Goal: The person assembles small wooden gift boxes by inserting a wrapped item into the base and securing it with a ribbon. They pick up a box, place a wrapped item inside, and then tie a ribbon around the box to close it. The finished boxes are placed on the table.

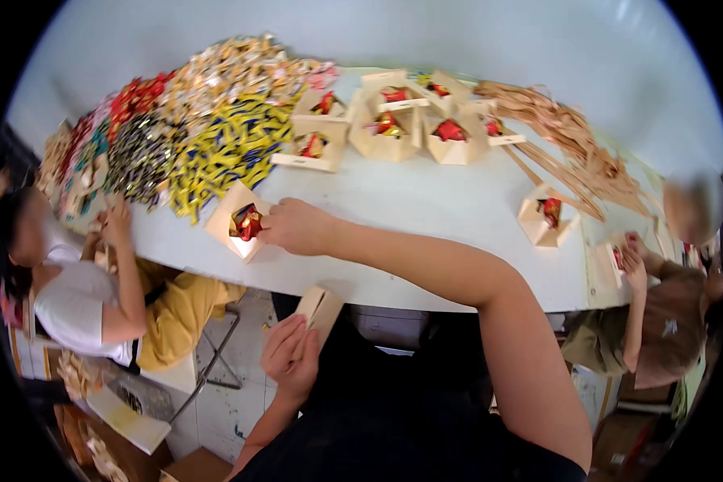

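Note:
Low in front of my body, my left hand (292,361) grips a cream paper box (323,312) that looks folded closed, with a slit along its top. My right arm stretches across to the left, and my right hand (299,226) has its fingers curled at the rim of an open cream paper box (229,201) near the table's front edge. Red and gold wrapped sweets (247,221) show inside that open box. My right fingertips are partly hidden by the hand itself, though they appear to pinch the box's side.
Heaped wrapped sweets (233,136) in several colours cover the table's (426,241) left. Filled open boxes (386,140) cluster at the back middle; another filled box (545,215) stands right. Flat tan strips (562,132) lie back right. Co-workers sit left (88,297) and right (651,321).

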`<state>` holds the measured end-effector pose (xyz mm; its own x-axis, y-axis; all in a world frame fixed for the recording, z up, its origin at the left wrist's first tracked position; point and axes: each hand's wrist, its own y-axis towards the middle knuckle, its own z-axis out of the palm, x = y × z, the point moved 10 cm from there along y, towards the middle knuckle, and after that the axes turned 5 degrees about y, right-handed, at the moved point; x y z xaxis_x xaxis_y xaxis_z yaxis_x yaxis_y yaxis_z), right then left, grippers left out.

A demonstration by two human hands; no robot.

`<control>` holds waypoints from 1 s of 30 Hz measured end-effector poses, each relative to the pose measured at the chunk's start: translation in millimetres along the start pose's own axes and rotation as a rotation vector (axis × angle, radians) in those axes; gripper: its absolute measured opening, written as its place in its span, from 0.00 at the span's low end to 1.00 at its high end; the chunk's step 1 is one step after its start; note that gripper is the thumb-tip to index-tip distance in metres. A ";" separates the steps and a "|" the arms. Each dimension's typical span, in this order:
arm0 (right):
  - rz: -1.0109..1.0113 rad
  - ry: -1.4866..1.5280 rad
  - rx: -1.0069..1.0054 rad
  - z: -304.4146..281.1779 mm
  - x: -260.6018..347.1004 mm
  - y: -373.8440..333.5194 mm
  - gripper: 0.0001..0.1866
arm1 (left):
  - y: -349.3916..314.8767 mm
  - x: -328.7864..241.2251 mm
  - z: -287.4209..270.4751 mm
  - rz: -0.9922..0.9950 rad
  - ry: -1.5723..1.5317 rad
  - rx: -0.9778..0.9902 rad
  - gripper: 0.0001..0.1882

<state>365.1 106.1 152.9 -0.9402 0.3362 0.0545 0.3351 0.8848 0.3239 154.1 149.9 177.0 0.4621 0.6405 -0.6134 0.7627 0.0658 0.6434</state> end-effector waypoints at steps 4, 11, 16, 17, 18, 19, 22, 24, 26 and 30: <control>0.126 0.021 -0.043 -51.6 4.8 -108.4 0.10 | -0.4 -7.0 0.0 0.054 -0.028 -0.012 0.11; 0.595 -0.052 -0.090 -147.5 6.3 -322.3 0.20 | 19.0 -15.5 59.3 0.123 -0.204 0.082 0.13; 0.725 -0.146 -0.142 -194.5 -0.7 -414.9 0.19 | 37.5 -26.1 111.7 0.096 -0.277 0.182 0.13; 0.743 -0.142 -0.144 -198.4 -5.5 -424.9 0.18 | 38.0 -28.7 117.6 0.094 -0.292 0.199 0.13; 0.760 -0.137 -0.146 -200.7 -10.6 -434.4 0.18 | 38.4 -31.3 123.0 0.091 -0.306 0.214 0.13; 0.771 -0.134 -0.146 -204.2 -14.6 -442.0 0.17 | 39.3 -33.5 128.7 0.087 -0.319 0.225 0.13; 0.907 -0.127 -0.054 -204.7 -16.0 -466.0 0.17 | 38.1 -32.0 136.4 0.067 -0.332 0.246 0.13; 1.016 -0.104 -0.012 -210.1 -12.4 -484.8 0.16 | 40.0 -30.0 137.9 0.036 -0.336 0.227 0.12; 1.030 -0.058 -0.048 -228.7 -7.3 -484.5 0.17 | 42.0 -26.6 141.1 0.011 -0.344 0.223 0.12; 1.082 0.105 -0.261 -305.4 -32.2 -482.9 0.24 | 49.1 -15.8 152.5 -0.036 -0.367 0.240 0.13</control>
<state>215.0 -430.6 283.2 -0.1653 0.8482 0.5032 0.9685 0.0431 0.2454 253.3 26.3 148.4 0.5304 0.3235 -0.7836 0.8448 -0.1238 0.5206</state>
